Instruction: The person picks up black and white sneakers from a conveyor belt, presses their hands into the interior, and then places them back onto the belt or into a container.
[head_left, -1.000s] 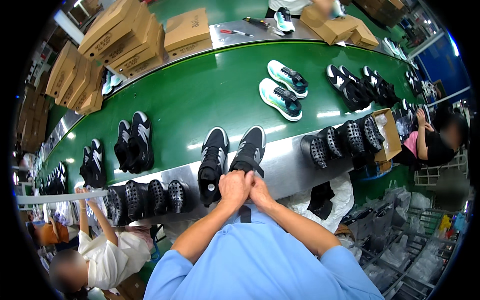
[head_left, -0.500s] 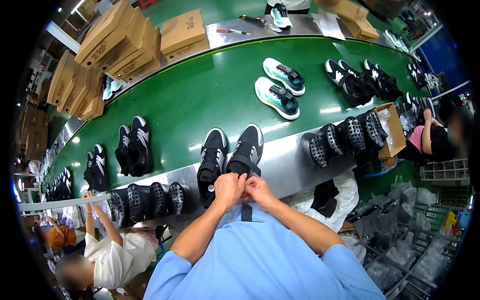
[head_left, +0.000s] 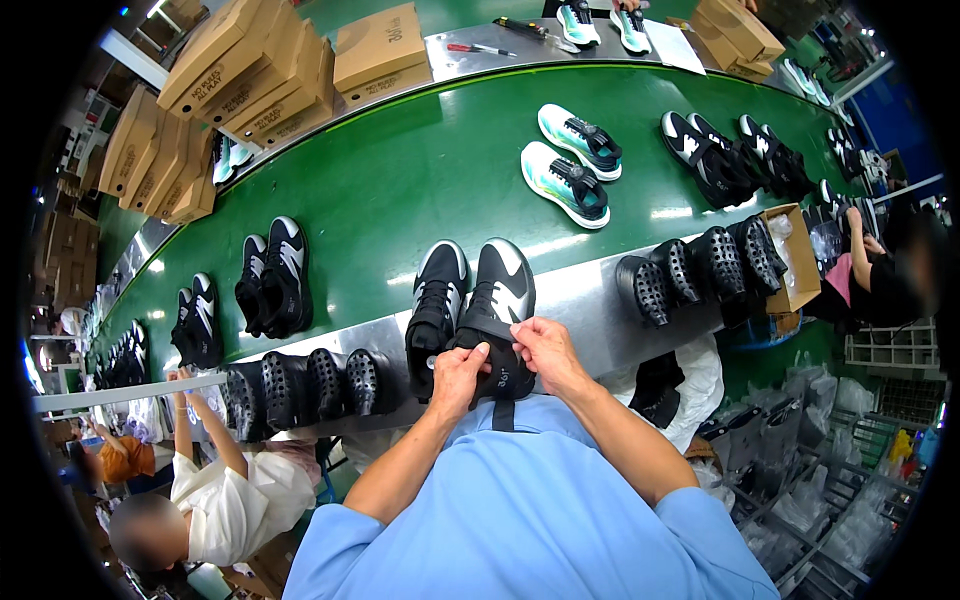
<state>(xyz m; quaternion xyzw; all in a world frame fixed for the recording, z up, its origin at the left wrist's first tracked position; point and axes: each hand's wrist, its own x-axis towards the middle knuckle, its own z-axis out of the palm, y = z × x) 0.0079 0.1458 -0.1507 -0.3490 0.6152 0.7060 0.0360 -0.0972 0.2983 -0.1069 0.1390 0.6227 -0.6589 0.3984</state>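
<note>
A pair of black sneakers with silver toes sits right in front of me, toes pointing away. On the right-hand sneaker point(head_left: 505, 278), a dark strap point(head_left: 488, 325) crosses the upper. My right hand point(head_left: 550, 355) pinches the strap's right end between thumb and fingers. Bent over the same sneaker's collar, my left hand point(head_left: 459, 378) grips its edge, thumb on top. Beside it the left-hand sneaker point(head_left: 436, 300) stands untouched, with its opening toward me. My fingers partly cover the right-hand sneaker's opening.
Black studded shoe forms point(head_left: 322, 385) line the metal ledge point(head_left: 580, 300) left and right. On the green belt point(head_left: 390, 180) stand more black pairs point(head_left: 285, 275) and a white-and-teal pair point(head_left: 568, 185). Brown boxes point(head_left: 375, 50) are stacked beyond. People work at both sides; another's hand is opposite.
My hands have moved apart from their close pinch at the sneaker's collar; the right now holds the strap's end, farther right. Across the belt, a hand and a second teal shoe have appeared.
</note>
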